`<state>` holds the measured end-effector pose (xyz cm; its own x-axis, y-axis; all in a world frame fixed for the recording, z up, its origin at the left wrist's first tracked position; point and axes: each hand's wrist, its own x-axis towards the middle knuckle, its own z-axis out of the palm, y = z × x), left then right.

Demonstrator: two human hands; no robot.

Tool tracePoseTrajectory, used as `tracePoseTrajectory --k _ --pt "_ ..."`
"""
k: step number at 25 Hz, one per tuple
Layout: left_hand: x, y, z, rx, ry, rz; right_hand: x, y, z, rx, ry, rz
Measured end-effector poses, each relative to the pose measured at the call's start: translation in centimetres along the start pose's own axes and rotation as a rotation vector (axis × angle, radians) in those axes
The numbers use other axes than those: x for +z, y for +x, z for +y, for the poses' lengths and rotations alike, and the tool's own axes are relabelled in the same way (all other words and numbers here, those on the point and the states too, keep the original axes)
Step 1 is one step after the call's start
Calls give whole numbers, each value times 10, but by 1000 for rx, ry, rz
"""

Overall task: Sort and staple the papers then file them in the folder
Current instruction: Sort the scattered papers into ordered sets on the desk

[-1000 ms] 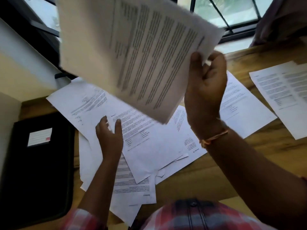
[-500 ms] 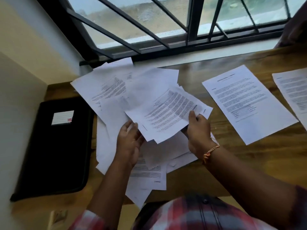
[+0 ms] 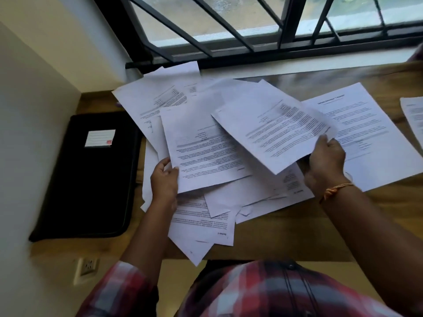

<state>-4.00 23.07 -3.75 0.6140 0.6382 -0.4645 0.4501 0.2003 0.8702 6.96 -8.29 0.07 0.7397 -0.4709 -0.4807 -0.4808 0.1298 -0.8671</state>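
A loose heap of printed papers [image 3: 158, 104] covers the left half of the wooden desk [image 3: 286, 234]. My left hand [image 3: 164, 179] grips the lower left edge of one printed sheet [image 3: 206, 152] lying on top of the heap. My right hand [image 3: 326, 165] pinches the right corner of a second sheet [image 3: 272, 131], held slightly raised and tilted over the heap. A black zip folder [image 3: 91, 179] with a white label lies closed on the desk to the left of the papers. No stapler is visible.
One separate printed page [image 3: 370, 133] lies flat to the right of the heap, and another page [image 3: 414, 115] is cut off by the right edge. A barred window [image 3: 251, 30] runs along the back. A white wall is at the left, with a socket [image 3: 88, 266] low down.
My right hand brought its sheet down from high near the camera to just above the heap. My left hand went from resting on the pile to gripping a sheet's edge. The view tilted up.
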Motion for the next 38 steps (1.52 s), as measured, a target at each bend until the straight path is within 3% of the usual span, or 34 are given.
tracePoseTrajectory --k 5,8,13,17,20,24,27,31,38 --pt "-20 20 5 30 56 -96 3 -9 -1 227 397 -198" --pt "-37 27 29 69 132 -258 7 -17 -4 240 461 -331" --pt "-44 65 102 276 622 -454 5 -22 -12 43 147 -480" --pt "3 85 141 518 1126 -497 7 -15 -1 -137 -124 -501" --pt "46 85 135 702 1338 -389 -2 0 11 -302 -411 -395" --pt "70 63 83 987 1129 -69 -14 6 19 -396 -658 -323" --pt "79 12 23 823 1048 104 -14 7 19 -430 -768 -351" --pt "72 -27 -22 398 1133 -105 -2 5 12 -548 -878 -423" --pt "54 -30 -24 449 1029 -140 18 17 6 -670 -1020 -484"
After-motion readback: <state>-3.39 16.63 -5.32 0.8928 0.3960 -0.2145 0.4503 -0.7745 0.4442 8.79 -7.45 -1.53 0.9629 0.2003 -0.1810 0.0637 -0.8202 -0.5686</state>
